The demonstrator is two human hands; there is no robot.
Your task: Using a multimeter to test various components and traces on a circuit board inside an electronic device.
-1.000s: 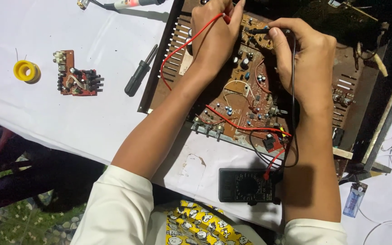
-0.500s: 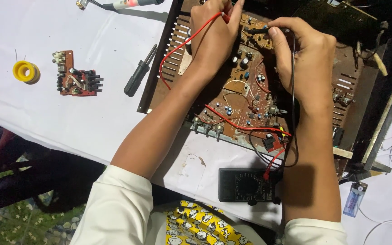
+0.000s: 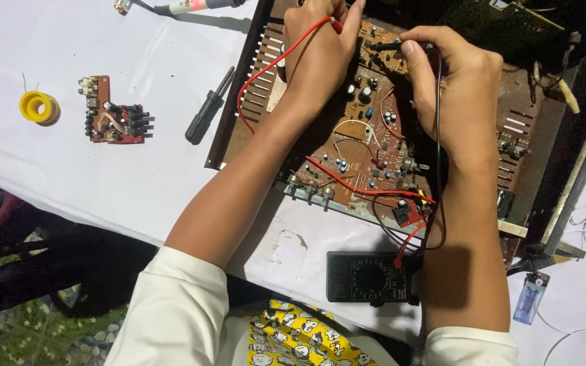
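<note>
Brown circuit board (image 3: 367,149) sits in the open metal chassis (image 3: 530,135), dead centre. Left hand (image 3: 320,47) pinches the red probe (image 3: 337,26) at 12 o'clock; right hand (image 3: 456,81) pinches the black probe (image 3: 381,46) just beside it. Black multimeter (image 3: 367,278) at 6 o'clock, leads plugged in. Judgement: keep tips steady on single solder points, don't bridge pads, brace the wrists on the frame.

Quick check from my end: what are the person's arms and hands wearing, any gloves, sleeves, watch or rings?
Both hands are bare: the left hand and right hand show no gloves, and no rings or watch are visible. The forearms are uncovered. White sleeves, the left sleeve and right sleeve, are pushed up near the elbows, plain with no markings.
</note>
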